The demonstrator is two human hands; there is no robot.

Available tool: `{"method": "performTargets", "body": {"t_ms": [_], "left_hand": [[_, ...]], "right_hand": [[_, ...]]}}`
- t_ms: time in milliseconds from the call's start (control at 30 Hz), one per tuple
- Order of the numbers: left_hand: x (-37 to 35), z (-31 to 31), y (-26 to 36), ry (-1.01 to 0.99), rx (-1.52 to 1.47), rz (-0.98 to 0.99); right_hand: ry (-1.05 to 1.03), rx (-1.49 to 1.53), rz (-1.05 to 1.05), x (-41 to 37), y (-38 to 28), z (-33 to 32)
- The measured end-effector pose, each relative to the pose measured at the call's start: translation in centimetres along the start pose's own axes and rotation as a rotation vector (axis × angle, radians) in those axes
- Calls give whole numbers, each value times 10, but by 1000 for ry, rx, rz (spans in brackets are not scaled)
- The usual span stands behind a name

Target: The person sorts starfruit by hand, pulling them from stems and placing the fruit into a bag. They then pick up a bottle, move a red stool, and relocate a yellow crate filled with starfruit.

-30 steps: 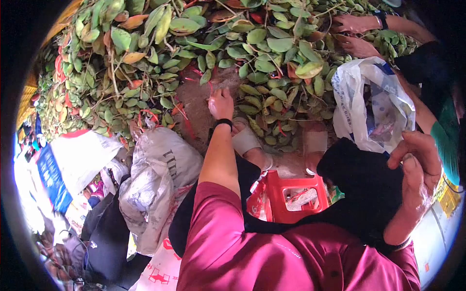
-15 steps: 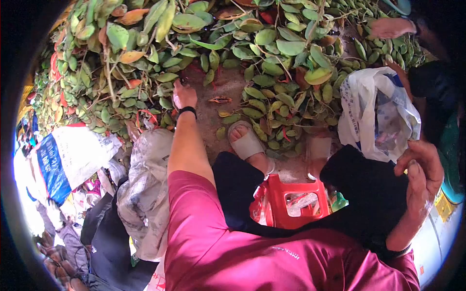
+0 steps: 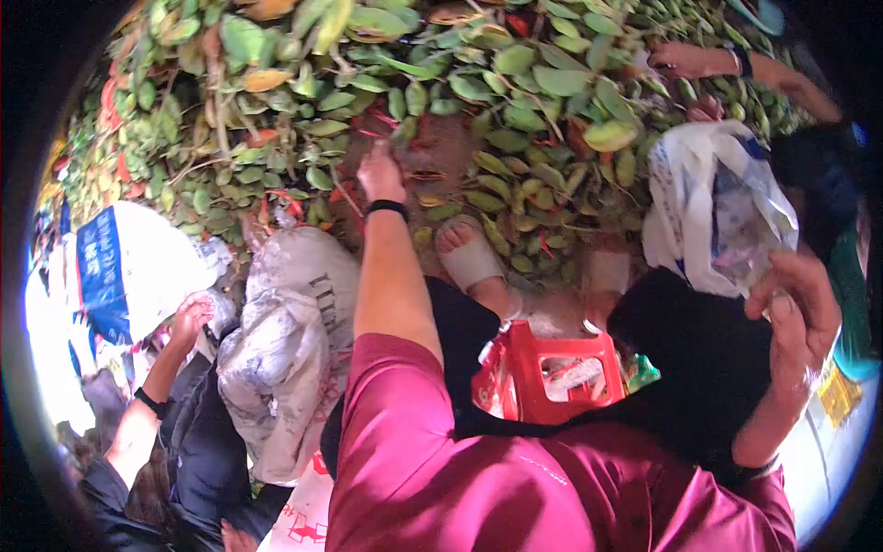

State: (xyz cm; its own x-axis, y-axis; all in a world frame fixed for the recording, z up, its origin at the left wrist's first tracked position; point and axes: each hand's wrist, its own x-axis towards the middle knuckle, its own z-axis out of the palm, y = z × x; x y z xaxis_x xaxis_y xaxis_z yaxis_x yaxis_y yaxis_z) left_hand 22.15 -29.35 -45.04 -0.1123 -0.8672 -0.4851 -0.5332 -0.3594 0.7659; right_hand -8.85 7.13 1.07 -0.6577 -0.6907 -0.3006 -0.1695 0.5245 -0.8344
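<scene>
My left hand [image 3: 380,175], a dark band at its wrist, reaches forward over the bare ground at the edge of a heap of green leafy pods [image 3: 239,147]. Its fingers are drawn together, tips right at a thin red strip [image 3: 377,132]; blur hides what they pinch. A thin stem [image 3: 347,191] lies close by on its left. My right hand [image 3: 798,308] is held above my right knee with loosely curled fingers, thumb apart from them and nothing visible inside. Just ahead of it stands a white plastic bag [image 3: 676,221], its mouth open.
A red plastic stool [image 3: 566,345] stands between my legs, behind my sandalled feet. Stuffed whitish sacks [image 3: 276,359] sit at my left, beside another person's hand [image 3: 191,316]. At the far right, another person's hand [image 3: 685,61] reaches into the pods.
My left hand has moved right, off the pods to the bare ground. The left-hand neighbour's arm has come into view, raised; the right-hand neighbour's hand has shifted left. My right hand stays put.
</scene>
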Motion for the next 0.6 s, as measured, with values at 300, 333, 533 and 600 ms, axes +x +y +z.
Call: {"method": "performTargets", "body": {"t_ms": [300, 333, 533, 600], "left_hand": [[-69, -8, 54, -423, -847, -411], [-70, 0, 49, -475, -626, -335], [-101, 54, 30, -319, 653, 384], [-117, 68, 25, -331, 924, 529]], "right_hand": [[-63, 94, 3, -1, -15, 12], [-47, 91, 14, -1, -17, 13], [-28, 83, 0, -2, -18, 16], [-34, 86, -11, -1, -16, 16]]}}
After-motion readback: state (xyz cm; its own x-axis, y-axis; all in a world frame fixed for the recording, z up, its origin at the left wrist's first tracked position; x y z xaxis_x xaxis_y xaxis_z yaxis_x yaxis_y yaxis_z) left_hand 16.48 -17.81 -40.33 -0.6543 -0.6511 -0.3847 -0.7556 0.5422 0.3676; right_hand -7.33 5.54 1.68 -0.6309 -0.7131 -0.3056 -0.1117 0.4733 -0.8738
